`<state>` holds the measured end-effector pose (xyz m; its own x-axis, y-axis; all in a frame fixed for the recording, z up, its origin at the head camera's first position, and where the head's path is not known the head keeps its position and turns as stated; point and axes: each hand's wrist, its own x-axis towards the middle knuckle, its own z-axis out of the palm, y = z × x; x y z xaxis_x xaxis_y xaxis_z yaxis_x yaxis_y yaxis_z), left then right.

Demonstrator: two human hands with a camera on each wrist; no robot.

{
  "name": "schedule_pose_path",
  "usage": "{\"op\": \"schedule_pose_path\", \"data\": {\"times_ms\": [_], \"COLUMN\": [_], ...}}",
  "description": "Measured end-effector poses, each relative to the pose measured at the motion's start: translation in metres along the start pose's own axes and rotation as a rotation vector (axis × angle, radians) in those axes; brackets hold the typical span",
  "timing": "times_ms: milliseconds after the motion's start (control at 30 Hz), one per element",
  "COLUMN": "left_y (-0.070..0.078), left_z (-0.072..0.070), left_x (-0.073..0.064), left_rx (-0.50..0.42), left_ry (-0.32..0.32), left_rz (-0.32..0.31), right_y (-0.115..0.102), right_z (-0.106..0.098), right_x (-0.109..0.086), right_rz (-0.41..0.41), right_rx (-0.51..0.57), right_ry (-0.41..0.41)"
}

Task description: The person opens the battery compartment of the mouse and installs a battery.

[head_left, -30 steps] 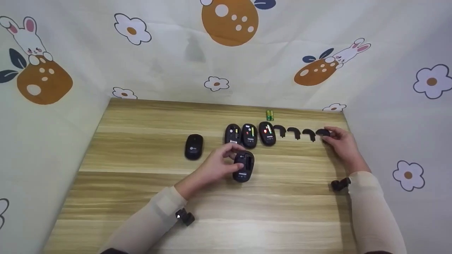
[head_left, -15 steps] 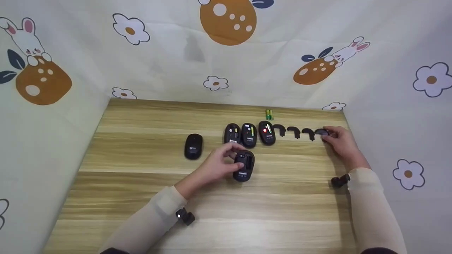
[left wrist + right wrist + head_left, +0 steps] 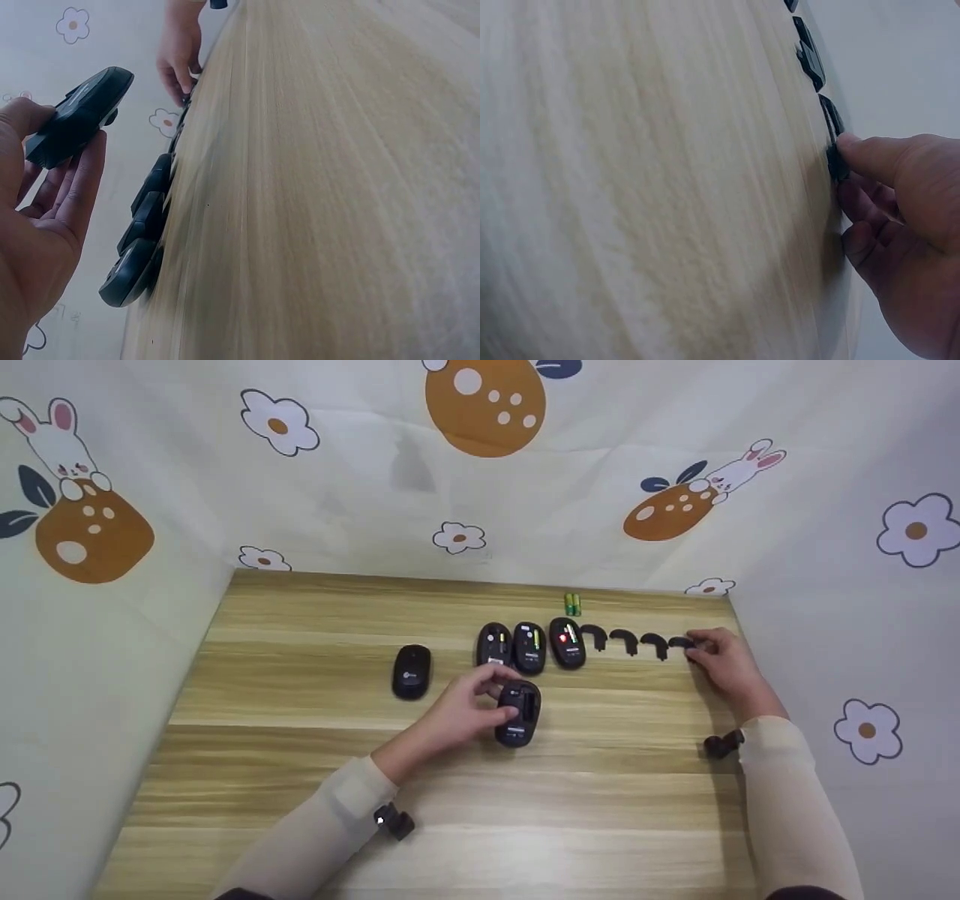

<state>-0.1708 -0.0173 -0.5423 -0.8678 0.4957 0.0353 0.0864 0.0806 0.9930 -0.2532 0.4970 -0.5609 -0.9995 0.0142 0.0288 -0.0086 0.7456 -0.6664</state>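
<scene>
My left hand [image 3: 466, 706] holds a black computer mouse [image 3: 528, 727] above the table, underside up, thumb across it. Its long battery slot looks bare and dark. In the left wrist view the same mouse [image 3: 82, 112] is gripped between thumb and fingers, clear of the tabletop. At the far right, my right hand [image 3: 726, 664] pinches the edge of a black mouse battery cover [image 3: 679, 643], last in a row of similar covers [image 3: 624, 642]. The right wrist view has the thumb on that cover [image 3: 838, 161], which lies at the tabletop; the other fingertips are partly hidden.
Three upturned mice [image 3: 529, 649] stand in a row behind the left hand, batteries visible inside. Two green batteries [image 3: 573, 604] lie near the back edge. Another mouse [image 3: 412, 672] lies right side up at left. Patterned cloth walls [image 3: 360, 510] border the wooden table [image 3: 300, 637].
The battery cover at the right hand has turned and come down flatter at the end of the row, with the fingers shifting slightly on it. The left hand and its mouse stay put.
</scene>
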Motion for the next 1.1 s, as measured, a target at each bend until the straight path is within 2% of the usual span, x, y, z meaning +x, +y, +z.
{"op": "schedule_pose_path", "data": {"times_ms": [233, 433, 567, 800, 933, 1100], "left_y": [-0.002, -0.002, -0.001, -0.001, 0.000, 0.001], "left_z": [-0.001, -0.001, -0.001, -0.001, -0.002, -0.002], "left_x": [0.000, 0.000, 0.000, 0.001, 0.001, 0.001], "left_rx": [0.004, 0.006, 0.007, 0.002, 0.007, 0.013], "left_ry": [-0.001, 0.000, 0.002, 0.004, 0.009, 0.006], "left_rz": [0.034, 0.032, 0.022, 0.022, 0.022, 0.042], "right_y": [0.001, -0.003, -0.013, -0.033, -0.052, -0.074], "right_z": [0.001, 0.004, 0.009, 0.032, 0.046, 0.060], "right_x": [-0.001, -0.003, -0.004, 0.008, 0.018, 0.030], "right_rz": [-0.019, 0.028, 0.056, 0.014, -0.001, -0.029], "right_rx": [-0.029, -0.030, 0.036, 0.172, 0.237, 0.244], "right_ry": [0.016, 0.038, 0.070, 0.151, 0.130, 0.052]}}
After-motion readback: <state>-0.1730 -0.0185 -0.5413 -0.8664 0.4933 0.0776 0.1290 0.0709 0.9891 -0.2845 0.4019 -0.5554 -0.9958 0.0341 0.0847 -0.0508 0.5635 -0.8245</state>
